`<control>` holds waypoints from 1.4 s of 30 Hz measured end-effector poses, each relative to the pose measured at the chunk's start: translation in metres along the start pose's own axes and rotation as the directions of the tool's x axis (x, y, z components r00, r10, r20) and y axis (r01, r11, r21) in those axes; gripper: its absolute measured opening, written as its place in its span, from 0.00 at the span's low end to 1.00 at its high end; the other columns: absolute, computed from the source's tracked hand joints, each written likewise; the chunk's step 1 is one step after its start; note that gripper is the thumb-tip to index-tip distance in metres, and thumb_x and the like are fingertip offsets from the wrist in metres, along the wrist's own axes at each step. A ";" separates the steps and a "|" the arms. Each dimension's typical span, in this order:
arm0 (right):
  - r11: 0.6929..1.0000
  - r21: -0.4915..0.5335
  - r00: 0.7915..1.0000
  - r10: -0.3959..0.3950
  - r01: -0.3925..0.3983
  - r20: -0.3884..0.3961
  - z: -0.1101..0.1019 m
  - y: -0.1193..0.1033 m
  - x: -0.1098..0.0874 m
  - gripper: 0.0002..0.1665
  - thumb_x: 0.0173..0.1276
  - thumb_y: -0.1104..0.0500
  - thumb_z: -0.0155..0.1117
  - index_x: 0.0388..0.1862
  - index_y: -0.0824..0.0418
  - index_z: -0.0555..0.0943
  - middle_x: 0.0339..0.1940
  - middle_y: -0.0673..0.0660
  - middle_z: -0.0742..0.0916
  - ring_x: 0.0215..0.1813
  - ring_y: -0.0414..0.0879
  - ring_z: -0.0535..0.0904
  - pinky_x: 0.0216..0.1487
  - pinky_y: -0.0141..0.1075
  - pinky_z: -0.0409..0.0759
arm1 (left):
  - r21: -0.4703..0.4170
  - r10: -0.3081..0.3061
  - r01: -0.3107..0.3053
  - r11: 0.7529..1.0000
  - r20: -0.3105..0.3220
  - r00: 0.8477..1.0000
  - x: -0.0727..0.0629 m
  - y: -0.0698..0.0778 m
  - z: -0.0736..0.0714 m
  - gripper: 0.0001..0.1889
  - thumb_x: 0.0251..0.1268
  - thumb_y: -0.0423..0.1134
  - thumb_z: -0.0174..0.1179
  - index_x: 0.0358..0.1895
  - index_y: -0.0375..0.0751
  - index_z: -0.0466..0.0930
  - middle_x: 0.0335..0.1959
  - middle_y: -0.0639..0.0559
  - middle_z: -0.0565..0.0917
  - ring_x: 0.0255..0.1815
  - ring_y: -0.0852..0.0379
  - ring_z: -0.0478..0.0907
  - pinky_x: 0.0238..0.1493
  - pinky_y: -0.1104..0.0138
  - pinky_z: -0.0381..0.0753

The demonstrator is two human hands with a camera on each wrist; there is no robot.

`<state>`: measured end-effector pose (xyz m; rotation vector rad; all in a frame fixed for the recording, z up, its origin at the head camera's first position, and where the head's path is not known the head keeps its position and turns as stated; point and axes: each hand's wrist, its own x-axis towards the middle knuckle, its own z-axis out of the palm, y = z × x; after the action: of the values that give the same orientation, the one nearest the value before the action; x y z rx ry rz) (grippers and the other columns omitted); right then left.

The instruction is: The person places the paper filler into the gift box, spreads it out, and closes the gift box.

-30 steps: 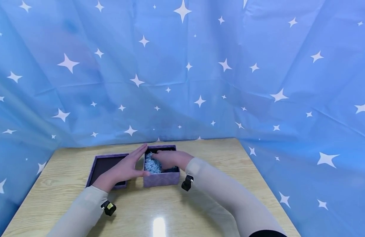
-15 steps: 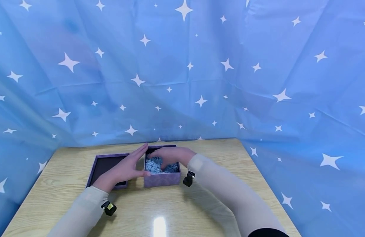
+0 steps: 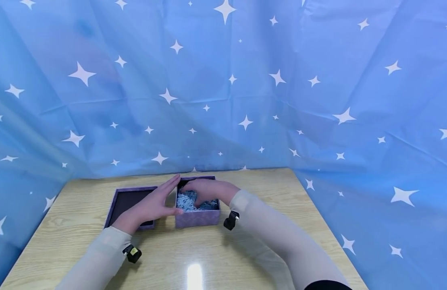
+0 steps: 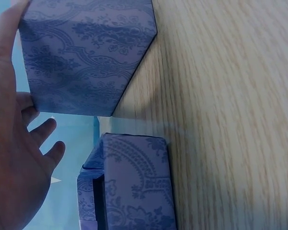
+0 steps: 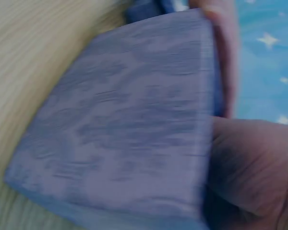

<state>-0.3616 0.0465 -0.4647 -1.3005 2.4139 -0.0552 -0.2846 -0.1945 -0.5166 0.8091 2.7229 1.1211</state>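
Observation:
A purple patterned box (image 3: 197, 219) stands uncovered on the table, with light blue shredded paper (image 3: 186, 201) inside. My left hand (image 3: 156, 205) spans the box's left side, its fingers fairly straight; the fingertips touch near the far corner and the thumb the near corner. In the left wrist view, that hand (image 4: 14, 158) lies along the box wall (image 4: 86, 57). From the right, my right hand (image 3: 210, 191) reaches over the rim into the box, thumb and fingers spread on the paper; its fingertips are partly hidden. The right wrist view is blurred, showing the hand (image 5: 254, 163) behind the box wall (image 5: 125, 120).
The box's lid (image 3: 130, 201), dark inside, lies upturned left of the box, partly under my left hand and forearm. A blue cloth with white stars (image 3: 223, 100) hangs behind and beside the wooden table (image 3: 165, 257). Small black cameras (image 3: 132, 253) sit on both wrists.
My right hand has risen slightly in the box and spread its fingers, uncovering more shredded paper. My left hand stays at the box's left side.

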 end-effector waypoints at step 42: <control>0.981 0.191 0.996 -0.002 0.020 -0.093 0.010 0.005 0.016 0.20 0.76 0.54 0.79 0.61 0.55 0.84 0.45 0.48 0.87 0.44 0.40 0.82 0.46 0.34 0.81 | -0.014 -0.012 0.012 1.000 0.000 1.000 0.000 0.000 0.000 0.63 0.67 0.66 0.76 0.94 0.56 0.42 0.94 0.57 0.40 0.92 0.35 0.42 0.81 0.29 0.57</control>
<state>-0.3695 0.0380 -0.4796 -1.2478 2.4087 -0.3497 -0.2844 -0.1945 -0.5169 0.7904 2.7131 1.1371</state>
